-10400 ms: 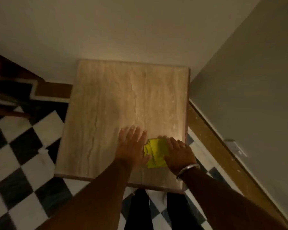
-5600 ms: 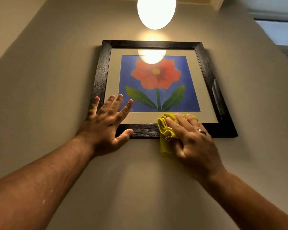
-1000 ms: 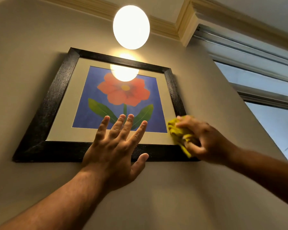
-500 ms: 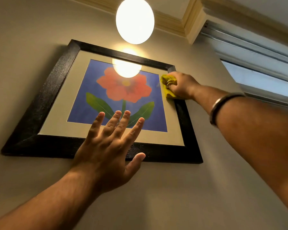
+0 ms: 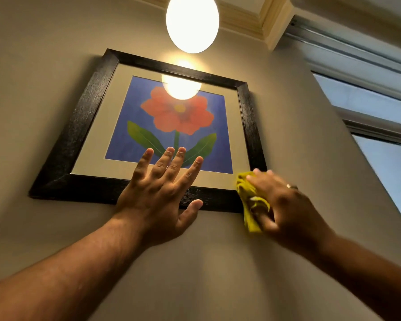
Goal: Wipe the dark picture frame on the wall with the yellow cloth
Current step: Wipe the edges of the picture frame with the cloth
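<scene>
A dark wooden picture frame point(image 5: 79, 126) hangs on the beige wall, holding a red flower on blue behind glass. My left hand point(image 5: 162, 188) lies flat with fingers spread over the frame's bottom rail and the glass, thumb below the rail. My right hand point(image 5: 285, 205) holds a bunched yellow cloth point(image 5: 250, 205) against the frame's bottom right corner. The corner itself is hidden under cloth and hand. A ring shows on one finger of the right hand.
A glowing round lamp point(image 5: 192, 22) hangs just above the frame and reflects in the glass. A window point(image 5: 384, 163) with a pale rail runs along the right. Ceiling moulding point(image 5: 248, 17) crosses the top.
My right hand has dragged the yellow cloth down the right rail, from the top right corner to the bottom right corner. My left hand stays pressed on the bottom rail.
</scene>
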`<action>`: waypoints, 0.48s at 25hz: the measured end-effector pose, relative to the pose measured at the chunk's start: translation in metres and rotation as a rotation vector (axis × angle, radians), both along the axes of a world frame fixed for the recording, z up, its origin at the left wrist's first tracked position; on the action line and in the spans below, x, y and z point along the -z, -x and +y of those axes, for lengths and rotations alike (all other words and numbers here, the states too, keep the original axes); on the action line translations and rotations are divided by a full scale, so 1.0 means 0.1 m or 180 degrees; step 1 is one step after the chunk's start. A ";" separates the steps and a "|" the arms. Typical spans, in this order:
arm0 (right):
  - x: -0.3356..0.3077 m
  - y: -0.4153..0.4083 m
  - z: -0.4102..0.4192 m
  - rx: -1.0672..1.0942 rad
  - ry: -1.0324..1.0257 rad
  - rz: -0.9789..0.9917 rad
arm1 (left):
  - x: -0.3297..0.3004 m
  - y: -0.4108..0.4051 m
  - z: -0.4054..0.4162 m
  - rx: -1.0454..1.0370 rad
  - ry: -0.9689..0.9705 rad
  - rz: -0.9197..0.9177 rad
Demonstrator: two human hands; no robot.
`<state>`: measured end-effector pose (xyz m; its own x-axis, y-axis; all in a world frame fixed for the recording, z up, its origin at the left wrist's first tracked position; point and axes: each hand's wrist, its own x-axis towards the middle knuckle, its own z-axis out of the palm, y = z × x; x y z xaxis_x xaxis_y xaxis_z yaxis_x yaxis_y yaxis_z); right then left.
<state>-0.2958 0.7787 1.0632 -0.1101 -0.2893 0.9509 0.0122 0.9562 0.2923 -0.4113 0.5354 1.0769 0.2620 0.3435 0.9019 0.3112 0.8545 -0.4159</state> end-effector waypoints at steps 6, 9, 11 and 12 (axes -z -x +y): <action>-0.34 -0.07 0.13 -0.0160 -0.0214 -0.0100 | 0.00 -0.01 -0.05 0.0025 -0.0007 -0.0012; -1.33 -0.09 0.00 0.0348 0.0276 0.0013 | -0.01 -0.02 -0.05 0.0013 0.0012 0.0000; -1.93 -0.09 -0.17 0.0608 0.0749 -0.0063 | -0.01 -0.01 -0.05 0.0012 -0.0001 -0.0010; -2.14 -0.08 -0.25 0.0594 0.0970 -0.0087 | 0.00 -0.01 -0.06 0.0007 -0.0024 -0.0019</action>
